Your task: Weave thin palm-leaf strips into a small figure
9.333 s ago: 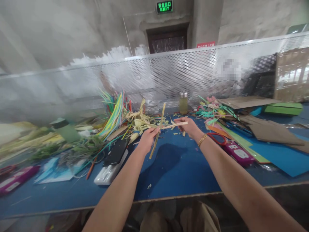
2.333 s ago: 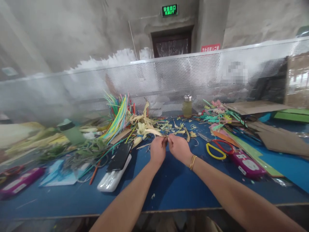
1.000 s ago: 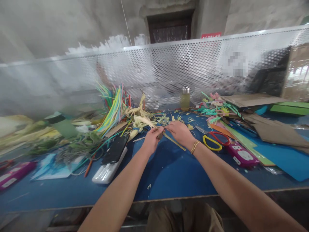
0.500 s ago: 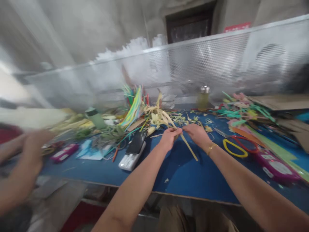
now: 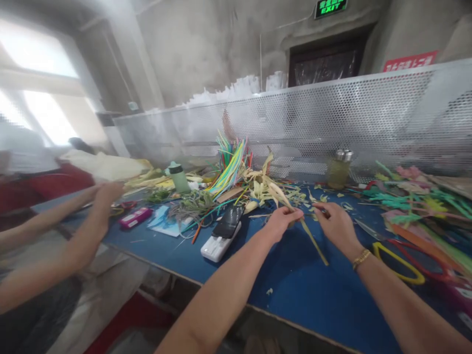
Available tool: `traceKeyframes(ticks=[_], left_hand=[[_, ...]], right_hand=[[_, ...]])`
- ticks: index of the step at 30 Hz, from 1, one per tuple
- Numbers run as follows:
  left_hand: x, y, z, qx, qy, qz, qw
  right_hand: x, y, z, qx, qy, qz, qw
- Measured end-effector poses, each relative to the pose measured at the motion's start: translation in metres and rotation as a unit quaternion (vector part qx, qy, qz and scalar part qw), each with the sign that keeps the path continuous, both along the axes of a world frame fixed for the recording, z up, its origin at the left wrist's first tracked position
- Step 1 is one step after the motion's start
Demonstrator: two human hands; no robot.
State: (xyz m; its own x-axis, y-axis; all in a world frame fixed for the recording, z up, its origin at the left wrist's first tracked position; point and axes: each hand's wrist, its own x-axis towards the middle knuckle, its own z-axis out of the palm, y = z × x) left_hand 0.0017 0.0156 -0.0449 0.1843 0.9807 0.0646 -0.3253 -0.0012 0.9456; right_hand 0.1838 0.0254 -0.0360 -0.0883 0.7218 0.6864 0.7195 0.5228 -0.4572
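Observation:
My left hand (image 5: 283, 222) pinches a pale, dry corn husk strip (image 5: 313, 241). One end trails down to the right over the blue table, while the upper part leads back toward a pile of corn husks (image 5: 263, 189). To its right, a small gap away, my right hand (image 5: 334, 223) has its fingers curled together. What lies between those fingertips is too small and blurred to name. Nearest my right hand on the table are scissors with one yellow and one red handle (image 5: 400, 260), their blade toward the hand.
A black phone (image 5: 227, 222) rests on a white device (image 5: 217, 246). Behind stand a green bottle (image 5: 179, 178), colourful stems (image 5: 232, 167) and a jar (image 5: 339, 169). Coloured strips (image 5: 416, 196) lie right. A co-worker's arms (image 5: 84, 231) reach in at left. A perforated screen (image 5: 313, 118) borders the table (image 5: 295, 300).
The view has swung left and up, shifting everything rightward and lower. My right hand has drawn slightly away from my left, which still pinches the husk strip.

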Motion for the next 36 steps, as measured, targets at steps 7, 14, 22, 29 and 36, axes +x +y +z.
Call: traceKeyframes(ticks=[7,14,22,29,36], left_hand=[[-0.002,-0.002,0.004,0.003,-0.048,-0.06,0.997],[-0.003,-0.007,0.008,-0.018,-0.025,-0.083,0.996],[-0.004,-0.01,0.011,-0.045,-0.014,-0.125,0.991],[-0.007,-0.013,0.017,-0.067,-0.011,-0.141,0.988],[0.001,-0.01,0.009,-0.028,-0.034,-0.036,0.998]], right_hand=[[-0.003,-0.002,0.003,-0.019,0.042,0.009,0.999],[-0.011,-0.004,0.012,-0.06,0.044,0.146,0.986],[-0.018,-0.013,0.011,-0.331,0.336,0.319,0.822],[-0.014,-0.01,0.01,-0.359,0.32,0.352,0.803],[-0.037,-0.028,0.013,0.019,0.065,0.092,0.993]])
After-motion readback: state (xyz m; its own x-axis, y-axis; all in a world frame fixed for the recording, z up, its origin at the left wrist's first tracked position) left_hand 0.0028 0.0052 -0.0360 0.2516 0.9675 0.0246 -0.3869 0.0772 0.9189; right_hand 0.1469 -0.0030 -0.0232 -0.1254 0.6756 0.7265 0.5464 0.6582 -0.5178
